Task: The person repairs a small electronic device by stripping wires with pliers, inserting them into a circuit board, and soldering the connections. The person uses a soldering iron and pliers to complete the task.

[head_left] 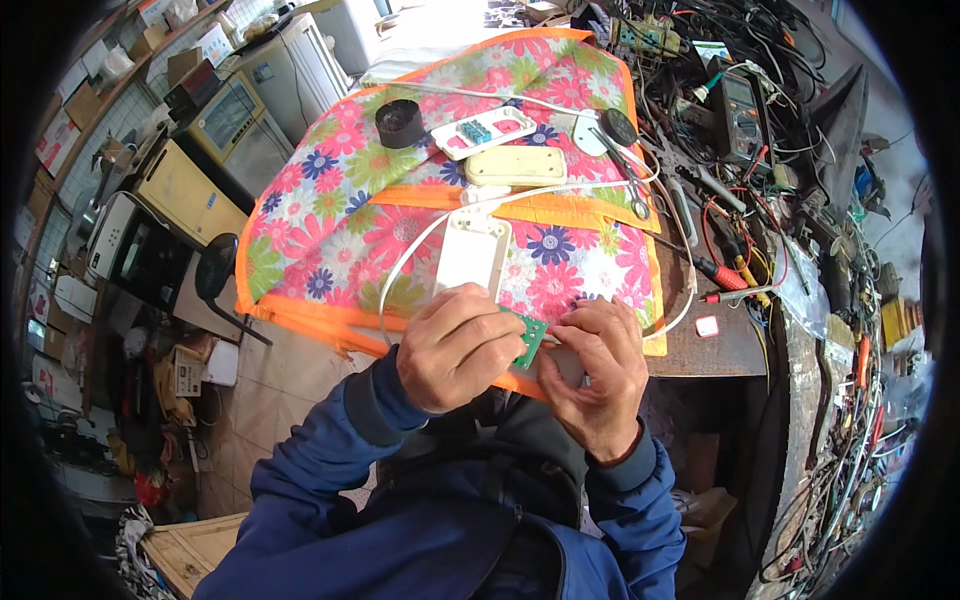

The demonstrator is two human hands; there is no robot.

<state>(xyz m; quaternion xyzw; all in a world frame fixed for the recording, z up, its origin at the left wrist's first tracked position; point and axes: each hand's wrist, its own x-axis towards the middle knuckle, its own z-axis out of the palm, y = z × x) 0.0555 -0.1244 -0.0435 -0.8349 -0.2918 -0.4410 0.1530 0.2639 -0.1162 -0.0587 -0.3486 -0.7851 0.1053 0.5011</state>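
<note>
An orange-edged floral cloth (330,190) partly covers a brown table (715,355). Far left stands a black cylinder (399,125); a small red-and-white square (708,327) lies right.

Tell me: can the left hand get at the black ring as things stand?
Probably, with a stretch: nothing lies on the black ring, and the white cord across the way lies low. But the left hand is at the green board, so it would likely need freeing first.
</note>
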